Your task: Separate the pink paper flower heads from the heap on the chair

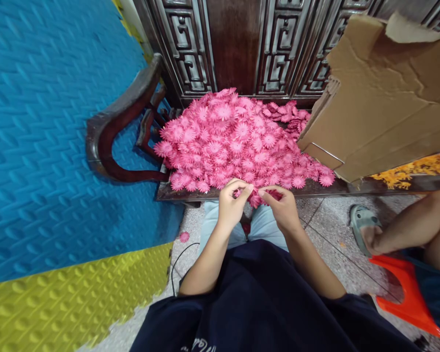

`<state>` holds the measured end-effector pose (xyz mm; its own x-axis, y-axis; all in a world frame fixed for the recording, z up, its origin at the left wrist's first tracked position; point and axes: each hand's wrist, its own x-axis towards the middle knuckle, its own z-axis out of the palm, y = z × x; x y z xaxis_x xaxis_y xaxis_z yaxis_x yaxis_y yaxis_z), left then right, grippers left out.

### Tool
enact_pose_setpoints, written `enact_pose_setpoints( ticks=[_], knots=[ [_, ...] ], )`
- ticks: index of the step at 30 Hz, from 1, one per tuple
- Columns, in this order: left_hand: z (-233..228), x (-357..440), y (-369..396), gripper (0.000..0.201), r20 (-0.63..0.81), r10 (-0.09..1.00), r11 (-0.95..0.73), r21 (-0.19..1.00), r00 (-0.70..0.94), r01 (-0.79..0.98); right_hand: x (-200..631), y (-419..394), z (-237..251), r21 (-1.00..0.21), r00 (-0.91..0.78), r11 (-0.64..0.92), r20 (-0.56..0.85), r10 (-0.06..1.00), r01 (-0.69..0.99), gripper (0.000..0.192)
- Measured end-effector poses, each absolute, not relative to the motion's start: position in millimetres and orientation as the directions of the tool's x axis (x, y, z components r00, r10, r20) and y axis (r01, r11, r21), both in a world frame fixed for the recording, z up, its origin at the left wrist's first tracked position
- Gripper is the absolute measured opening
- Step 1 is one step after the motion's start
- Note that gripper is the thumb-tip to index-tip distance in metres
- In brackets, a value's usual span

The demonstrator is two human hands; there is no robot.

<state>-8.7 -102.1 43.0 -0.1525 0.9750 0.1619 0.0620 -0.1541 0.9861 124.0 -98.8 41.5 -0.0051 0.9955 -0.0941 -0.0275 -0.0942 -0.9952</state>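
Note:
A large heap of pink artificial flowers [223, 142] covers the wooden bench [205, 195] in front of me. Over the bench's front edge, my left hand [234, 198] is closed in a pinch, thumb against forefinger. Facing it, my right hand [280, 203] pinches too, its fingertips a small gap from the left ones. Something small and pinkish shows between the fingertips, too small to make out. Just below them, a few darker pink flowers [255, 199] show between the hands at the edge; whether they hang from my fingers I cannot tell.
A cardboard piece [385, 98] stands on the bench at right, with orange flowers [414, 168] beyond it. The curved armrest [102, 142] bounds the left. One pink flower [184, 237] lies on the floor. Another person's leg [418, 220] and a red stool [399, 288] are at right.

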Motion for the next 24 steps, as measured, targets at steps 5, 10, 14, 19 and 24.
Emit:
enact_pose_setpoints(
  ticks=[5, 10, 14, 19, 24],
  knots=[
    [38.9, -12.5, -100.5, 0.019, -0.012, 0.997, 0.000, 0.989, -0.077, -0.149, 124.7, -97.7, 40.7, -0.991, 0.019, -0.125, -0.126, 0.992, -0.039, 0.009],
    [40.1, -10.9, -103.0, 0.018, 0.024, 0.997, -0.027, 0.998, -0.068, -0.057, 125.9, -96.5, 43.6, -0.993, 0.067, -0.120, -0.121, 0.990, -0.017, 0.010],
    [45.0, -8.3, -104.8, 0.019, 0.153, 0.982, -0.140, 0.983, -0.109, 0.120, 127.0, -96.7, 44.5, -0.991, 0.049, -0.128, -0.130, 0.990, -0.034, 0.010],
    [46.2, -9.4, -102.5, 0.013, 0.215, 0.972, -0.190, 0.955, -0.091, 0.228, 128.6, -96.8, 44.0, -0.992, 0.060, -0.124, -0.125, 0.990, -0.011, 0.012],
    [43.5, -5.4, -101.9, 0.014, 0.201, 0.971, -0.166, 0.956, -0.129, 0.243, 127.3, -96.2, 45.4, -0.994, 0.034, -0.112, -0.112, 0.993, -0.001, 0.012]
  ],
)
